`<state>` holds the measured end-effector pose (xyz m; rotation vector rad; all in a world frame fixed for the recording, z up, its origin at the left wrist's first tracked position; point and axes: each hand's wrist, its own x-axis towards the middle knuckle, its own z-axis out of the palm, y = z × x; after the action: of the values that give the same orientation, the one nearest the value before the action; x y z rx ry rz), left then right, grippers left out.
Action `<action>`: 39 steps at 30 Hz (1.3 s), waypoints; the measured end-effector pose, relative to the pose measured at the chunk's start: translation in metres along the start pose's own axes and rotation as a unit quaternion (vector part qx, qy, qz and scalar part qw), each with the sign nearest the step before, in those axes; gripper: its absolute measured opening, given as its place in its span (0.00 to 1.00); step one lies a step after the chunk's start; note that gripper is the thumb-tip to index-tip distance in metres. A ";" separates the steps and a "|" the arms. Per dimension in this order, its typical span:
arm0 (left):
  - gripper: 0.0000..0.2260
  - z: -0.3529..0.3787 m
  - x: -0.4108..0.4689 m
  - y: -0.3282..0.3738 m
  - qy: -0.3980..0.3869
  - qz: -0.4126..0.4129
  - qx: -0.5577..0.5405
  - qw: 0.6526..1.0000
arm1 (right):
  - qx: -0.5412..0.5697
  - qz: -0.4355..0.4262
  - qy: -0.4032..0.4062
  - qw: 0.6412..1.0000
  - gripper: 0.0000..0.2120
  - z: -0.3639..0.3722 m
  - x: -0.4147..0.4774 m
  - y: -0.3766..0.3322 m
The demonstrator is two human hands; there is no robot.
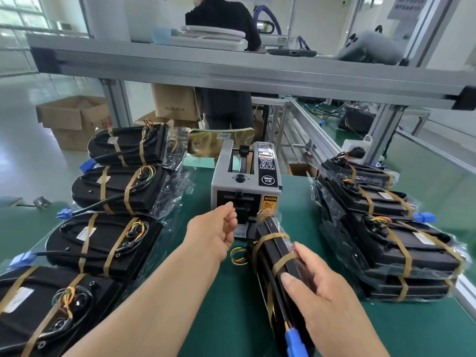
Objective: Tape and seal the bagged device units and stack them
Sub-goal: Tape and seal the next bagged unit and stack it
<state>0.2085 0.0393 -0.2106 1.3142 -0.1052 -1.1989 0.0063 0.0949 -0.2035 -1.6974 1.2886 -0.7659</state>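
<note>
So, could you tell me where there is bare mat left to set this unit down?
Bare green mat lies between the left row of units and the held unit, and right of the right hand, below the right stack. Both table sides are crowded.

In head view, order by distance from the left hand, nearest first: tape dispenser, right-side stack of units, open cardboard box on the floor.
1. tape dispenser, directly ahead of the left hand, at its fingertips.
2. stack of units, off to the right.
3. open cardboard box, on the floor, far left.
</note>
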 end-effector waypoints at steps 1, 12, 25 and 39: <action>0.06 0.002 -0.001 0.000 -0.001 -0.005 -0.001 1.000 | 0.004 -0.001 0.000 1.000 0.27 0.000 0.000 0.001; 0.02 0.027 -0.005 -0.003 0.063 0.008 -0.063 0.996 | 0.029 -0.008 0.007 1.000 0.26 -0.002 -0.001 0.005; 0.09 -0.011 -0.052 -0.001 -0.250 0.221 0.269 0.903 | 0.056 -0.014 0.006 0.998 0.26 0.004 -0.002 0.008; 0.10 0.007 -0.039 0.005 -0.202 0.274 0.377 0.861 | 0.023 -0.030 0.013 0.999 0.27 0.005 -0.003 0.005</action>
<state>0.1897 0.0611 -0.1834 1.5080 -1.2825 -0.9285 0.0079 0.0983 -0.2103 -1.7005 1.2342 -0.8495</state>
